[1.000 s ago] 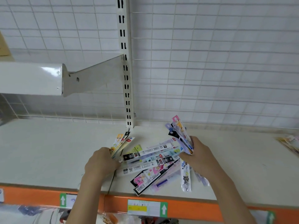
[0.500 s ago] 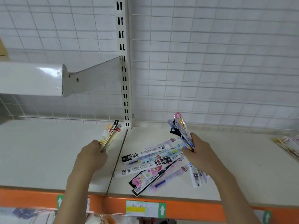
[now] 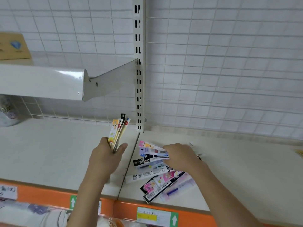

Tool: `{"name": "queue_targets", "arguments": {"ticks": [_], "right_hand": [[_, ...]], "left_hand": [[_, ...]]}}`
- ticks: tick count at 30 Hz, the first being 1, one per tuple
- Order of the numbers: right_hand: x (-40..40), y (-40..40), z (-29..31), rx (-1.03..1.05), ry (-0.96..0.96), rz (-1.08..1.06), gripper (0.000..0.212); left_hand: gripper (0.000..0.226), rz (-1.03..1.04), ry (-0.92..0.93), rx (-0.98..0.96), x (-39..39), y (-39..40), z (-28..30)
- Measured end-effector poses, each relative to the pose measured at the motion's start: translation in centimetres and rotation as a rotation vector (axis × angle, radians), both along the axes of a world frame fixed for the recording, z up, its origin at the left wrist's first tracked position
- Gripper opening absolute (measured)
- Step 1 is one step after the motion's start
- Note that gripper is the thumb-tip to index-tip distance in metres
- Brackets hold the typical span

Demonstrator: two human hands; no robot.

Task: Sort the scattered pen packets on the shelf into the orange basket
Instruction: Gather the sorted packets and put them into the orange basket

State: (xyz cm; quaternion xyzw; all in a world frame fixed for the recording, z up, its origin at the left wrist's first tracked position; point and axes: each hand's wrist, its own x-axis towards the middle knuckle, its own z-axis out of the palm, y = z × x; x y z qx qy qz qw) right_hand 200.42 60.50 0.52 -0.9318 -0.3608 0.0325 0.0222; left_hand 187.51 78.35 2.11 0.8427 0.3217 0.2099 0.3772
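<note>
Your right hand (image 3: pixel 181 155) has come down since half a second ago: the bundle of packets it held up off the shelf (image 3: pixel 49 153) now lies nearly flat, pointing left, low over the scattered pile (image 3: pixel 157 176). You grip that fanned bundle (image 3: pixel 152 150) with fingers curled over its right end, its pink, purple and white packet tops sticking out to the left. Your left hand (image 3: pixel 106 157) stays raised just left of the seam between the two shelf boards, fingers and thumb clamped round a small sheaf of packets (image 3: pixel 118 131) that stands almost upright, tips tilted slightly right toward the slotted upright post (image 3: pixel 139 66). The two hands are apart, left and right of the seam. Under and in front of your right hand the loose packets lie overlapping on the right shelf board, the nearest one reaching close to the orange front edge (image 3: pixel 127 208). A white bracket (image 3: pixel 111 81) carries the upper shelf at left. The orange basket is not visible in the head view.
</note>
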Motion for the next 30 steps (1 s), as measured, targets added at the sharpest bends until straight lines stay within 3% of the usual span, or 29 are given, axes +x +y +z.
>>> {"name": "queue_targets", "arguments": {"ticks": [10, 21, 30], "right_hand": [[1.1, -1.1, 0.4, -0.043, -0.114, 0.070, 0.023], [7.4, -15.1, 2.1, 0.551, 0.068, -0.188, 0.006], [9.6, -31.4, 1.4, 0.951, 0.148, -0.270, 0.030]], "left_hand": [[0.033, -0.006, -0.053, 0.048, 2.3, -2.5, 1.1], [0.016, -0.086, -0.290, 0.072, 7.4, -13.0, 2.3], [0.024, -0.199, -0.440, -0.153, 13.1, -31.8, 1.1]]}}
